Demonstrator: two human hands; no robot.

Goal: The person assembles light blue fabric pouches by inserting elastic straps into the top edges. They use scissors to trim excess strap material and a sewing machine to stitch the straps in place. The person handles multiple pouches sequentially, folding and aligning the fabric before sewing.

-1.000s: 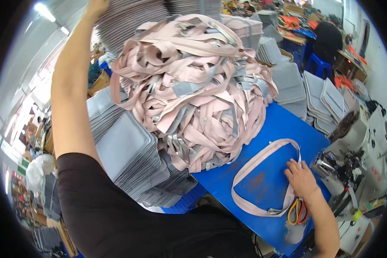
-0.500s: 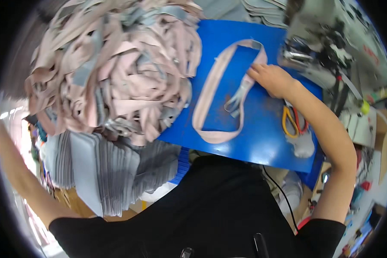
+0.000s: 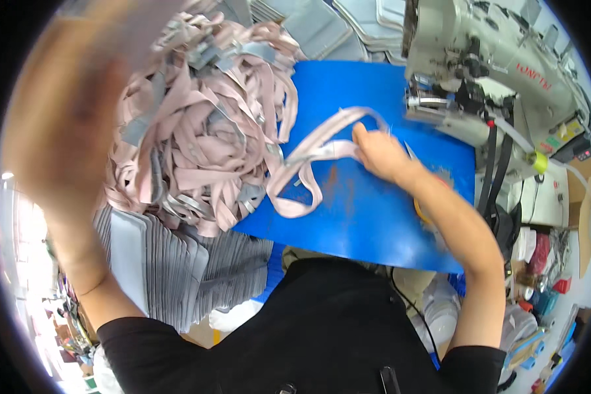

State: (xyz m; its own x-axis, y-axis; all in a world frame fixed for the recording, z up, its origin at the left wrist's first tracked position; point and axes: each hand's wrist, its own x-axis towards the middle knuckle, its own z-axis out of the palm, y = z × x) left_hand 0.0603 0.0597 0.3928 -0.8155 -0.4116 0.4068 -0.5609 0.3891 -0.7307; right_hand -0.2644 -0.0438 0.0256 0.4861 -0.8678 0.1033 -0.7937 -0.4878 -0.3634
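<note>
My right hand (image 3: 379,153) lies on the blue table top (image 3: 374,223), its fingers pressed on a pink strap loop (image 3: 306,172) that curls to the left of it. A big heap of pink and grey straps (image 3: 203,125) fills the table's left part. My left arm (image 3: 65,131) is raised and blurred at the upper left; its hand (image 3: 134,26) is a smear against grey panels at the frame's top, and its grip cannot be made out. A white sewing machine (image 3: 479,59) stands just right of my right hand.
Stacks of grey fabric panels (image 3: 177,276) lean at the table's near left edge, and more lie at the far side (image 3: 322,23). Yellow-handled scissors (image 3: 419,209) peek out under my right forearm. Boxes and clutter (image 3: 538,262) crowd the right side.
My right hand has pulled the pink loop leftward toward the heap, crumpling it. My left arm stays raised and now sweeps blurred across the upper left. The view has swung toward the sewing machine.
</note>
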